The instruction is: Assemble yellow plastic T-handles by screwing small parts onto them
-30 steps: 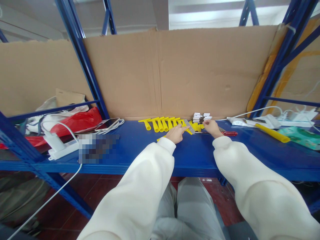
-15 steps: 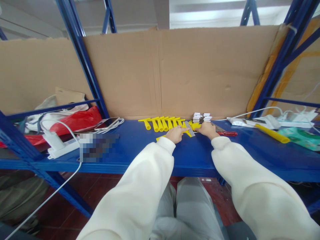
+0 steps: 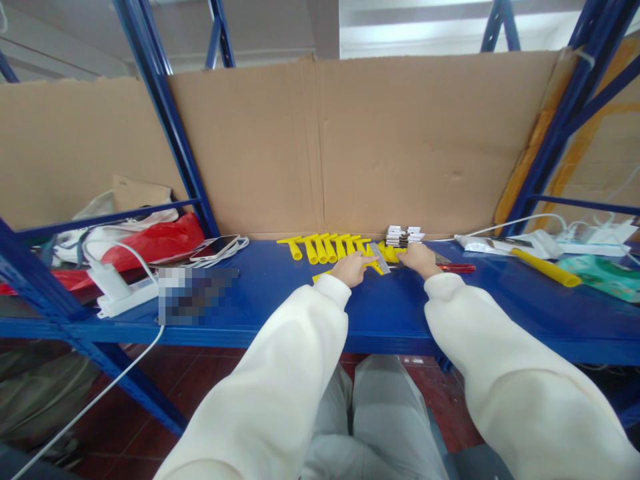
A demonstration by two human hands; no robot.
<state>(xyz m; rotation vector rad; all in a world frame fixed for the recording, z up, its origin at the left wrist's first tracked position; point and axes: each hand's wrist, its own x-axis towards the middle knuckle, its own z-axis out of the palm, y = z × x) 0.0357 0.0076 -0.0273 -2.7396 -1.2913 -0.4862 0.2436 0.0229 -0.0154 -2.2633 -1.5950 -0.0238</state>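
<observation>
Landmark: white stack (image 3: 404,235), flat pieces piled unevenly at the rear of the blue shelf (image 3: 390,310), before the cardboard panel (image 3: 400,147). Item, left hand (image 3: 351,268): nearer the person than the stack and to its left, closed about a yellow-handled tool, whose grey blade (image 3: 382,259) lies in front of the stack and slants toward the near edge. Item, right hand (image 3: 419,259): in front of the stack and a little to its right, palm down, fingertips at the loose yellow pieces (image 3: 394,254) (whether it grips one cannot be told). Item, row of yellow handles (image 3: 327,249): left of the stack, side by side. Item, red-handled tool (image 3: 457,268): right of the stack, nearer the person, just beside the right hand. Hazards, by judgement: the right fingertips lie near the blade, so a slip of the left grip could bring its edge against them; the right knuckles lie close before the stack, and a lifted hand could catch the uneven pieces and topple them; the yellow handles look rounded, so a nudge from the left hand could set some rolling; the right sleeve (image 3: 445,287), drawn back, could drag the red-handled tool along.
</observation>
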